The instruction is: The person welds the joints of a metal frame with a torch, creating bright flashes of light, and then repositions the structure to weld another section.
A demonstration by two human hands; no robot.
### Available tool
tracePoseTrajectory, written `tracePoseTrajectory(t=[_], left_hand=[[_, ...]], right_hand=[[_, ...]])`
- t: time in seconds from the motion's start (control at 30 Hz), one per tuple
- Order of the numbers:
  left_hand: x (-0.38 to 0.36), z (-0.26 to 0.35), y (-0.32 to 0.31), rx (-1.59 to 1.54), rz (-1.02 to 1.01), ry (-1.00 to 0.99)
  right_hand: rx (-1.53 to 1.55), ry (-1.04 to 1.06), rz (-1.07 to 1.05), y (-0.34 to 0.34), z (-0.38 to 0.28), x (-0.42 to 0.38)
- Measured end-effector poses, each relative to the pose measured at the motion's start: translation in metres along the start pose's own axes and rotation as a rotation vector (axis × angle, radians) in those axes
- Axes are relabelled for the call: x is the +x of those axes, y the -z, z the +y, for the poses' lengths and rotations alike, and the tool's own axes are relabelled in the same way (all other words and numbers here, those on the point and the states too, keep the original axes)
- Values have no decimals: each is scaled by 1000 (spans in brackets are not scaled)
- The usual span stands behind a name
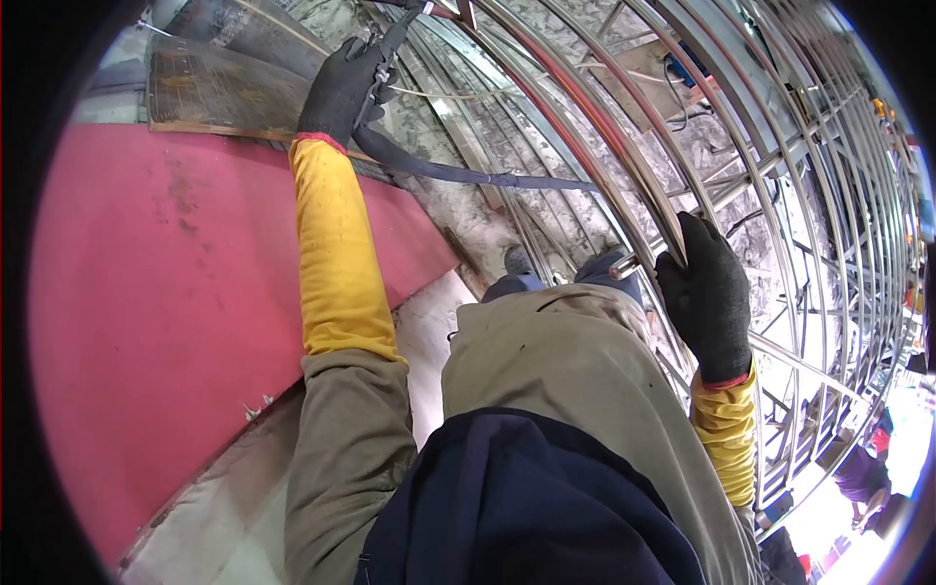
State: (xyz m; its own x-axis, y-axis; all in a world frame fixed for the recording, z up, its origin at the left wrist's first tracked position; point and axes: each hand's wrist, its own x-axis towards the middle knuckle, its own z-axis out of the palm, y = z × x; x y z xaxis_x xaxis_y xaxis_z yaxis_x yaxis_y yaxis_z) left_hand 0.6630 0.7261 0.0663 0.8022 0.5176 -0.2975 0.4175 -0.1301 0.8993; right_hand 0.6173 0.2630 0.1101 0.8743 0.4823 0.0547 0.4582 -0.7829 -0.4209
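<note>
My left hand (341, 88), in a black glove with a yellow sleeve, is stretched up and forward, shut on a dark tool (390, 44) whose black hose or cable (458, 174) trails down to the right. My right hand (709, 292), also black-gloved, grips a shiny metal bar (639, 261) of a curved steel frame (624, 117). The frame is a lattice of bent tubes filling the upper right of the view. My own olive jacket and dark apron fill the bottom centre.
A large red panel (166, 312) lies at the left, with a rusty brown plate (219, 93) above it. Pale floor (234, 517) shows below the panel. Another person (863, 478) is partly seen at the far lower right, beyond the frame.
</note>
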Motion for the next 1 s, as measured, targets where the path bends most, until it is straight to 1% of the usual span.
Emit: tracePoseTrajectory(t=[0.23, 0.53, 0.7, 0.77, 0.83, 0.9, 0.93, 1.0], left_hand=[[3, -5, -1, -50, -27, 2], [-1, -5, -8, 17, -8, 18], [-8, -1, -16, 39, 39, 18], [-11, -2, -18, -54, -10, -33], [-10, -4, -21, -13, 32, -44], [-4, -9, -21, -47, 13, -24], [-4, -8, -18, 14, 36, -13], [0, -13, -16, -30, 14, -9]], right_hand=[[-11, -16, -27, -1, 3, 0], [13, -22, -44, 0, 3, 1], [2, -19, -56, -2, 10, 0], [2, 103, -34, -5, 22, -2], [-16, 107, -57, -5, 24, -2], [13, 71, -56, -3, 20, -1], [14, 73, -56, -2, 15, 0], [-18, -25, -60, -1, 5, 0]])
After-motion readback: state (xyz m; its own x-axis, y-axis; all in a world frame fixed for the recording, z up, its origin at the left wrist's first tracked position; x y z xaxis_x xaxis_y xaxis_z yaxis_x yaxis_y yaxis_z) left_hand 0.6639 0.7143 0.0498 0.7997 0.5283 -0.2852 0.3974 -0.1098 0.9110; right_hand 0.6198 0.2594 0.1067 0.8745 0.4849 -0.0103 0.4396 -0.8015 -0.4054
